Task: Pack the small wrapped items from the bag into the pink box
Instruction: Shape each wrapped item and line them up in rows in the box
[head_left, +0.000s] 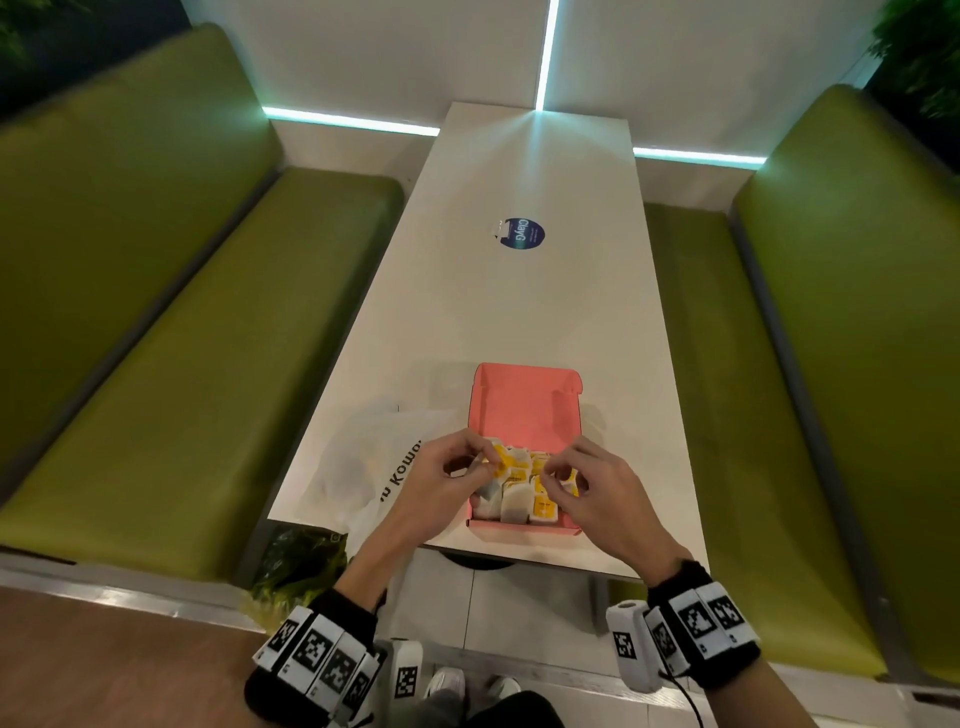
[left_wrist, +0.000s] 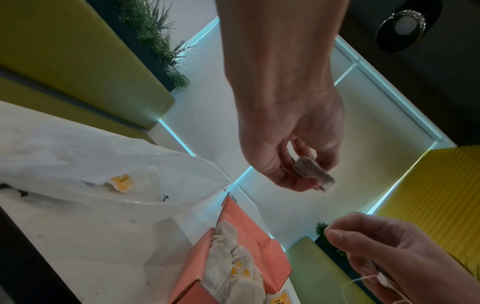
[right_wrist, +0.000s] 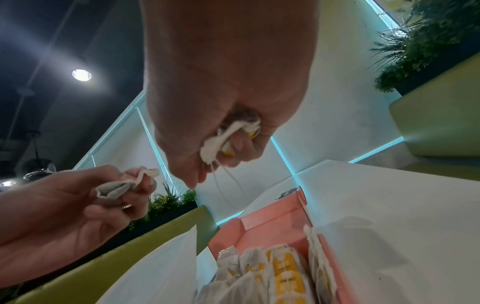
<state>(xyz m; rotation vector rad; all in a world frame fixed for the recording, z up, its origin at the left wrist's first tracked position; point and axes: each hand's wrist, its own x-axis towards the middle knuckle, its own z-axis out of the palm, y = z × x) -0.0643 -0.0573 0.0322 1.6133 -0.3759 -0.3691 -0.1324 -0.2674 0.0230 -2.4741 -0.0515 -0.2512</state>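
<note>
The open pink box (head_left: 524, 410) stands at the table's near edge, its front half filled with several tea bags (head_left: 519, 493) that carry yellow tags. Over the box's left side my left hand (head_left: 480, 462) pinches one greyish tea bag (left_wrist: 314, 172) between thumb and fingers. My right hand (head_left: 553, 478) hovers over the right side, its fingers curled round another tea bag (right_wrist: 226, 139) with a yellow tag; the string hangs loose below it. To the left of the box lies the white plastic bag (head_left: 374, 462), and one yellow-tagged item (left_wrist: 120, 182) shows inside it.
The long white table (head_left: 519, 312) carries a round dark sticker (head_left: 521, 234) farther back. Green benches (head_left: 208, 364) flank it on both sides. A dark crumpled bag (head_left: 301, 561) sits below the table's near left corner.
</note>
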